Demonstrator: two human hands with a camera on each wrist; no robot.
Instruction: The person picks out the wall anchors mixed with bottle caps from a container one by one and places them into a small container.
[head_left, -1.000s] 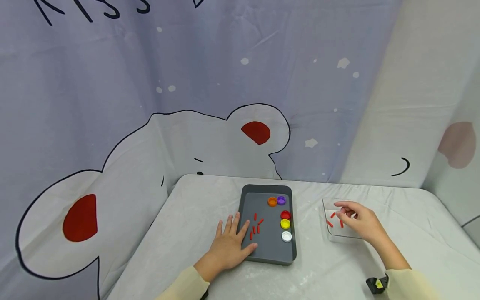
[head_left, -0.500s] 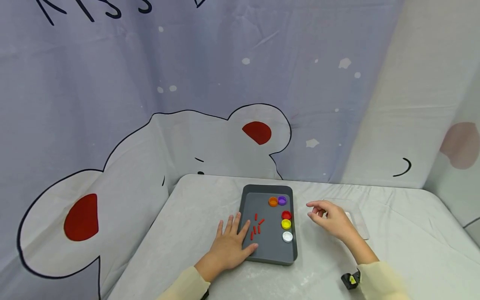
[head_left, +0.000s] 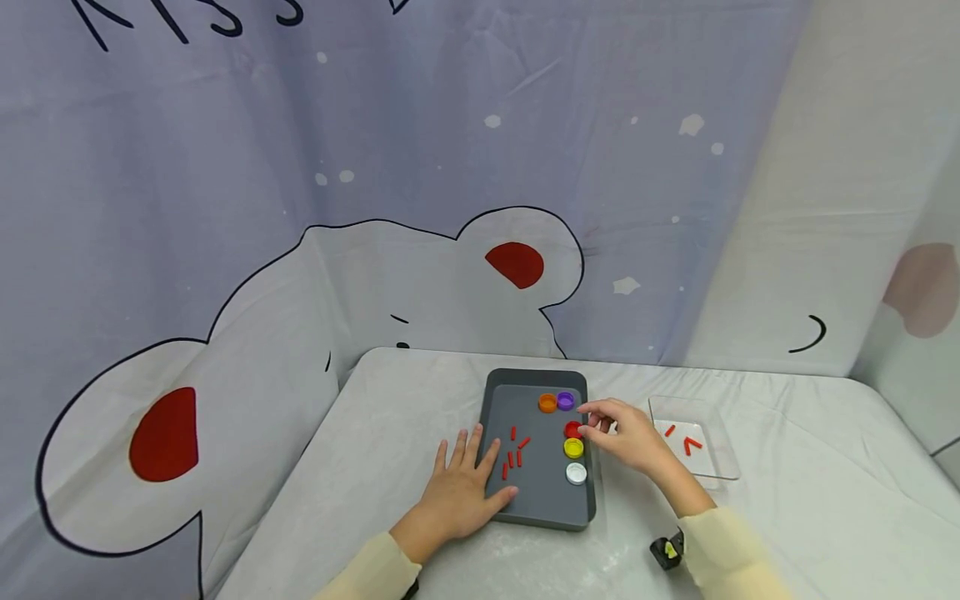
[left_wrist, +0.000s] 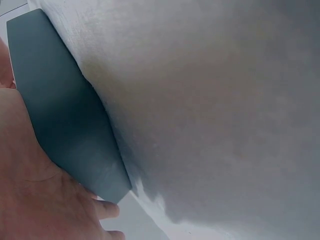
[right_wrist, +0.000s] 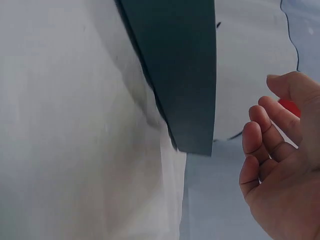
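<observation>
In the head view, the left hand [head_left: 459, 492] lies spread wide over the tray [head_left: 543, 504] at its eight o'clock edge, holding nothing. Too much weight there could slide or tip the tray and send the five tray sticks [head_left: 519, 458], at nine o'clock inside it, rolling. The right hand [head_left: 618, 433], thumb and forefinger a narrow gap apart with nothing seen between, is at three o'clock, by the red cap [head_left: 573, 430]; touching or not, nobody could tell. A careless fingertip might shove that cap into the yellow cap [head_left: 573, 448] just beside it. The clear box [head_left: 722, 442], farther out at three o'clock with three box sticks [head_left: 670, 431] inside, could be nudged by a backward swing of the arm. On the curtain [head_left: 420, 167], at eleven o'clock, black letters are cut off; two resemble S.

In the left wrist view, the left hand is at seven o'clock beside the tray's side, which shows no label.

In the right wrist view, the right hand is at four o'clock, fingers loosely bent; no brand shows.
</observation>
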